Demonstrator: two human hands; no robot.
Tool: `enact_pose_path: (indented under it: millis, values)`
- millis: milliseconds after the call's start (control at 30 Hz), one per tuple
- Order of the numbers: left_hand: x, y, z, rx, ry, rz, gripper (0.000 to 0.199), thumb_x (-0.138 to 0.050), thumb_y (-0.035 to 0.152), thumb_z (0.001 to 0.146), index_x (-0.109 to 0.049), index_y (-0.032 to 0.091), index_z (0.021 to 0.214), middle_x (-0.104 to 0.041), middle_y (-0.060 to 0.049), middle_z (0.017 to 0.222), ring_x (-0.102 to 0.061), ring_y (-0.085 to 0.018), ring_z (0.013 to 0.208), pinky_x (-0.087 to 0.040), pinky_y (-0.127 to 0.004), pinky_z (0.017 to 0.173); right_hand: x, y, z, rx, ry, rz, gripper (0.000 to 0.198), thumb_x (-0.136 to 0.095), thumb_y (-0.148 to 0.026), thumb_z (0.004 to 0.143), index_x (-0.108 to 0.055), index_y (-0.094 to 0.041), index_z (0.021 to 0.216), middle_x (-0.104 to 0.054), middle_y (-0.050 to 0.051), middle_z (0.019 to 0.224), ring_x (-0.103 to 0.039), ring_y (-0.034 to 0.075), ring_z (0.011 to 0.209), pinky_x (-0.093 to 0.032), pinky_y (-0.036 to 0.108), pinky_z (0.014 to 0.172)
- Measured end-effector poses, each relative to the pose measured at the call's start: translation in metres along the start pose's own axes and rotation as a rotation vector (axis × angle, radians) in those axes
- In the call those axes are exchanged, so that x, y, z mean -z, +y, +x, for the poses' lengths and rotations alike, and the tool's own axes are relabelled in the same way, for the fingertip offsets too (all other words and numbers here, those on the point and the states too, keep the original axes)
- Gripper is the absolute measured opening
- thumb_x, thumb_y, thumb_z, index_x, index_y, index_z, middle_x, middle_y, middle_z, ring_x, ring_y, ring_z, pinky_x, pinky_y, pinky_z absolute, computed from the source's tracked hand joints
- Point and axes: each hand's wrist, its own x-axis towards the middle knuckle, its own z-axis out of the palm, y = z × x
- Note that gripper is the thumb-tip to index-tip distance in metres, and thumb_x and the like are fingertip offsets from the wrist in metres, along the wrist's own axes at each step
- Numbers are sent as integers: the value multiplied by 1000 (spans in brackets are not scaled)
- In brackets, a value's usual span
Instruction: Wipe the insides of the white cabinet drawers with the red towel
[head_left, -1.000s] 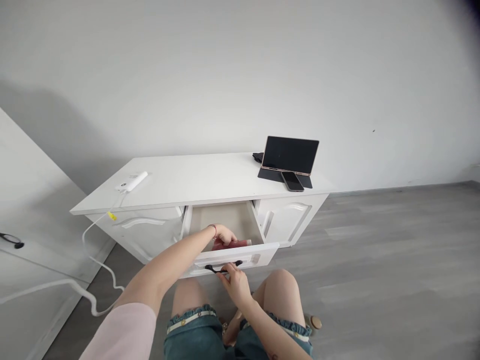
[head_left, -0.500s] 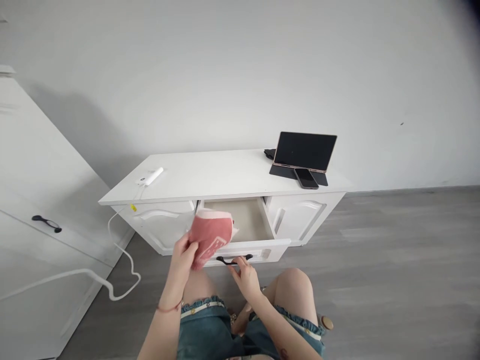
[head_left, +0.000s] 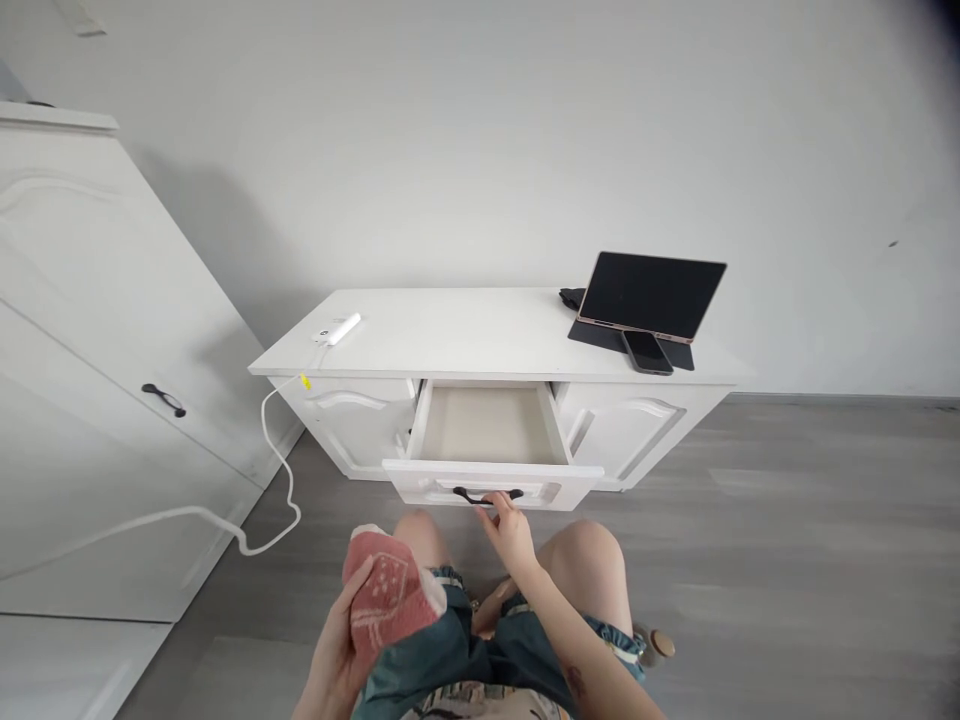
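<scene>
while the right hand (head_left: 513, 534) holds the drawer handle (head_left: 468, 497), the left hand (head_left: 337, 635) grips red cloth (head_left: 388, 585)

cloth at seven o'clock, thumb pressing it; right fingers curled at six o'clock.

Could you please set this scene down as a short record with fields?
Left hand: holding a pink cloth with white parts
Right hand: on the black handle
Drawer: pulled open
Cabinet, right end: propped tablet; phone lying in front; dark bundle behind, partly hidden
Cabinet, left end: white device and cord
</scene>
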Motion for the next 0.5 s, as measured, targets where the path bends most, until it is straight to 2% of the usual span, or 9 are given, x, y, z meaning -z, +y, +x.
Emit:
enact_pose_path:
  millis: [100,200,300,400,500]
  values:
    - [-6,3,12,-295,93,105,27,-75,20,60,-65,18,85,-72,-3,78,-69,-22,72,-56,-34,69,2,0,0,-3,-24,27,19,-44,-28,90,-59,-18,96,-64,5,95,-56,10,51,-43,22,56]
    - [-16,4,37,-695,226,333,33,-76,35,63,-65,17,89,-70,-6,89,-67,-24,88,-52,-38,84,3,1,1,-8,-55,60,18,-44,-25,89,-59,-18,97,-63,5,95,-57,10,53,-43,22,56]
    - [-35,-2,65,-1025,295,610,43,-67,47,72,-63,16,101,-63,-13,110,-56,-30,112,-39,-44,102,3,1,1,-15,-47,73,18,-44,-25,88,-59,-18,96,-63,5,94,-57,11,52,-44,23,57]
    - [-58,-17,88,-1190,285,758,49,-59,51,77,-58,14,110,-50,-17,123,-44,-33,124,-31,-46,108,2,1,1,-4,-16,75,18,-45,-24,88,-60,-18,95,-63,5,93,-56,11,53,-44,23,57]
    - [-74,-34,100,-1274,277,820,41,-55,51,80,-59,17,104,-46,-16,121,-37,-34,128,-31,-47,108,1,1,1,16,-4,73,17,-46,-23,87,-60,-18,96,-64,5,93,-57,11,55,-44,23,59]
